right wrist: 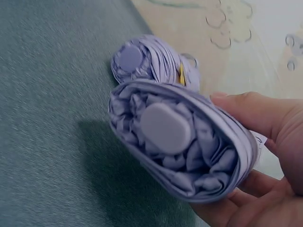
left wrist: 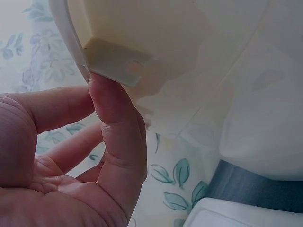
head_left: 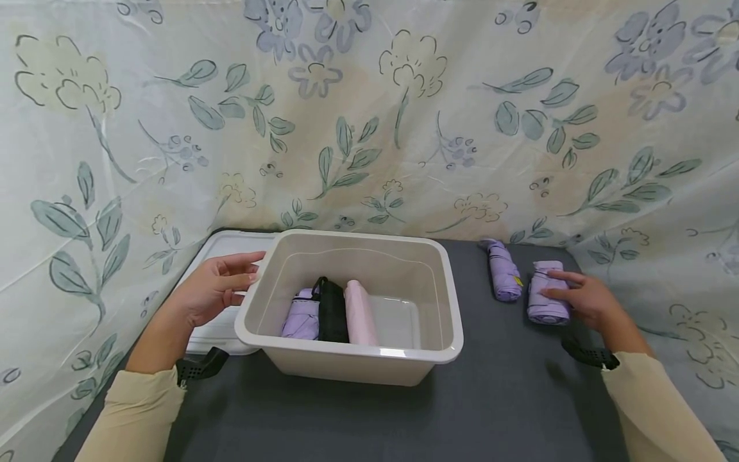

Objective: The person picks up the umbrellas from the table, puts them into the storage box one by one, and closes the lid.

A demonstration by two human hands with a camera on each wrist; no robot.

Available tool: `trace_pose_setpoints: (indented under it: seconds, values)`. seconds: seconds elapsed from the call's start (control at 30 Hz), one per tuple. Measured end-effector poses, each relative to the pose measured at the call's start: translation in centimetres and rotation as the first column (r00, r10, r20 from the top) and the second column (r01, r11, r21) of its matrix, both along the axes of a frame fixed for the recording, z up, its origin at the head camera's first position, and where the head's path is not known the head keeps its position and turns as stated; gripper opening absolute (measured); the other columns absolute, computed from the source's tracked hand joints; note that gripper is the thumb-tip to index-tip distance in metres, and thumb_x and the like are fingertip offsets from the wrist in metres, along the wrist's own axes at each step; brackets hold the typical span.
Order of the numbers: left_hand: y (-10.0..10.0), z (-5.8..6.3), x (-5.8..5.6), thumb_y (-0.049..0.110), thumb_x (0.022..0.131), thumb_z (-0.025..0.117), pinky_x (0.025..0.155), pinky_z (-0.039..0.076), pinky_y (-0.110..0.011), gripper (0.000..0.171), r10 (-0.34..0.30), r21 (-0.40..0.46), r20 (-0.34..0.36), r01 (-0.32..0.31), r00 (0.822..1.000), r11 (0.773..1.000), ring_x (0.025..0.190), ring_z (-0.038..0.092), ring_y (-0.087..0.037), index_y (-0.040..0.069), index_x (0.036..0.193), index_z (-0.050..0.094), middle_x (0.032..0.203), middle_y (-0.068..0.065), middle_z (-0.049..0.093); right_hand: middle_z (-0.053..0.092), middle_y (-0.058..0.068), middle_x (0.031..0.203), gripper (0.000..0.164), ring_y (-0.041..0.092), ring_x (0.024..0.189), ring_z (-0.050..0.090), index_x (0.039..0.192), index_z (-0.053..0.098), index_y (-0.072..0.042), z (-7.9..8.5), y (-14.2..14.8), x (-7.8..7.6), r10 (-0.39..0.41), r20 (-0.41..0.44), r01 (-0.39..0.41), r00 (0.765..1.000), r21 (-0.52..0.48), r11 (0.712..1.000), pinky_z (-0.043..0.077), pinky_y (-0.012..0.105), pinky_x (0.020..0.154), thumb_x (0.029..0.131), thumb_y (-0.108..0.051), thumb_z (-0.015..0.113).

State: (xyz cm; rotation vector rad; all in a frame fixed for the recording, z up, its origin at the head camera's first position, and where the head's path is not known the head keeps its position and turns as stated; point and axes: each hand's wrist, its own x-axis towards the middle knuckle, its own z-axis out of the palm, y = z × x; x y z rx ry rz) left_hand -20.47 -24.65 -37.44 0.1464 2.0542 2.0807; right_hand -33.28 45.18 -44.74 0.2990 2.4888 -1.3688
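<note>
My right hand [head_left: 586, 301] grips a lavender folded umbrella [head_left: 545, 301] at the right of the table. In the right wrist view, the flat oval handle end of this umbrella [right wrist: 165, 127] faces the camera, with thumb and fingers on either side of its wrapped cloth. A slimmer lavender folded umbrella [head_left: 504, 273] lies just left of it. At the left end of a beige plastic bin [head_left: 358, 366], my left hand [head_left: 216, 289] touches the rim with its fingertips, the fingers loosely bent. Inside the bin lie a lavender bundle [head_left: 301, 317], a black one [head_left: 331, 311] and a pink roll [head_left: 360, 314].
A white lid [head_left: 210, 337] lies flat behind and left of the bin, partly under my left hand. The dark grey tabletop [head_left: 346, 423] ends against a flowered cloth [head_left: 346, 128] hanging at the back and sides.
</note>
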Motion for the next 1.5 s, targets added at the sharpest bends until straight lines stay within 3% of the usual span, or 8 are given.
trace_pose_setpoints:
  seconds: [0.13, 0.3, 0.43, 0.67, 0.8, 1.03, 1.33, 1.5]
  values:
    - [0.1, 0.2, 0.0, 0.008, 0.101, 0.063, 0.076, 0.064, -0.032, 0.041, 0.000, -0.004, 0.007, 0.000, 1.000, 1.000, 0.090, 0.075, -0.012, 0.019, 0.141, 0.064, 0.103, 0.003, 0.072, 0.001, 0.030, 0.168, 0.098, 0.015, 0.103, 0.059, 0.163, 0.022, -0.012, 0.5, -0.8, 0.8, 0.016, -0.001, -0.016, 1.000, -0.035, 0.999, 0.059, 0.027, 0.079, 0.089, -0.045, 0.078]
    - [0.1, 0.2, 0.0, 0.009, 0.101, 0.063, 0.077, 0.064, -0.032, 0.042, 0.009, -0.003, 0.015, -0.009, 1.000, 1.000, 0.090, 0.075, -0.012, 0.020, 0.141, 0.063, 0.104, 0.004, 0.072, -0.001, 0.025, 0.170, 0.096, 0.008, 0.102, 0.058, 0.164, 0.022, -0.017, 1.1, -2.4, 1.8, 0.043, -0.016, -0.045, 0.999, -0.158, 0.986, 0.059, 0.027, 0.082, 0.090, -0.041, 0.078]
    - [0.1, 0.1, -0.1, 0.010, 0.101, 0.064, 0.078, 0.063, -0.032, 0.045, 0.019, -0.018, 0.024, -0.018, 1.000, 1.000, 0.091, 0.075, -0.012, 0.017, 0.145, 0.060, 0.104, 0.004, 0.072, 0.003, 0.025, 0.170, 0.091, 0.004, 0.099, 0.059, 0.164, 0.023, -0.020, 2.0, -3.8, 2.6, 0.071, -0.030, -0.077, 0.997, -0.236, 0.969, 0.059, 0.027, 0.084, 0.092, -0.036, 0.077]
    - [0.1, 0.1, 0.1, 0.008, 0.101, 0.063, 0.078, 0.063, -0.032, 0.040, 0.010, 0.009, 0.023, -0.011, 1.000, 1.000, 0.091, 0.074, -0.011, 0.021, 0.140, 0.065, 0.104, 0.004, 0.072, 0.034, 0.010, 0.149, 0.083, 0.008, 0.101, 0.062, 0.164, 0.025, -0.021, 3.7, -6.1, 4.0, 0.113, -0.062, -0.127, 0.992, -0.341, 0.931, 0.060, 0.031, 0.084, 0.096, -0.024, 0.073]
    - [0.0, 0.1, 0.2, 0.007, 0.101, 0.062, 0.078, 0.063, -0.031, 0.038, 0.001, 0.012, 0.015, -0.001, 1.000, 1.000, 0.092, 0.074, -0.011, 0.024, 0.136, 0.068, 0.104, 0.004, 0.072, 0.039, 0.002, 0.141, 0.082, 0.010, 0.102, 0.063, 0.164, 0.027, -0.025, 4.8, -7.1, 4.7, 0.112, -0.059, -0.126, 0.992, -0.398, 0.909, 0.060, 0.032, 0.084, 0.096, -0.020, 0.073]
    - [0.0, 0.1, 0.1, 0.008, 0.102, 0.062, 0.079, 0.063, -0.031, 0.040, -0.004, 0.000, 0.006, 0.004, 1.000, 1.000, 0.092, 0.074, -0.011, 0.024, 0.138, 0.066, 0.105, 0.005, 0.072, 0.043, -0.002, 0.136, 0.080, 0.011, 0.103, 0.064, 0.164, 0.027, -0.025, 6.4, -8.6, 5.9, 0.119, -0.082, -0.144, 0.989, -0.481, 0.865, 0.061, 0.033, 0.083, 0.098, -0.014, 0.070]
    - [0.0, 0.1, 0.2, 0.007, 0.101, 0.062, 0.078, 0.064, -0.031, 0.039, -0.007, 0.011, 0.008, 0.007, 1.000, 1.000, 0.091, 0.074, -0.011, 0.024, 0.136, 0.067, 0.103, 0.003, 0.071, 0.044, 0.001, 0.137, 0.079, 0.014, 0.106, 0.063, 0.163, 0.029, -0.025, 8.6, -11.0, 7.0, 0.146, -0.121, -0.185, 0.982, -0.445, 0.876, 0.061, 0.034, 0.085, 0.097, -0.015, 0.071]
    - [-0.1, -0.1, 0.1, 0.006, 0.102, 0.062, 0.078, 0.064, -0.031, 0.039, -0.011, 0.014, 0.001, 0.011, 1.000, 1.000, 0.091, 0.074, -0.011, 0.024, 0.136, 0.067, 0.104, 0.003, 0.071, 0.046, 0.001, 0.135, 0.078, 0.016, 0.106, 0.064, 0.162, 0.032, -0.025, 9.8, -12.4, 7.3, 0.145, -0.122, -0.186, 0.982, -0.474, 0.861, 0.061, 0.035, 0.085, 0.096, -0.014, 0.072]
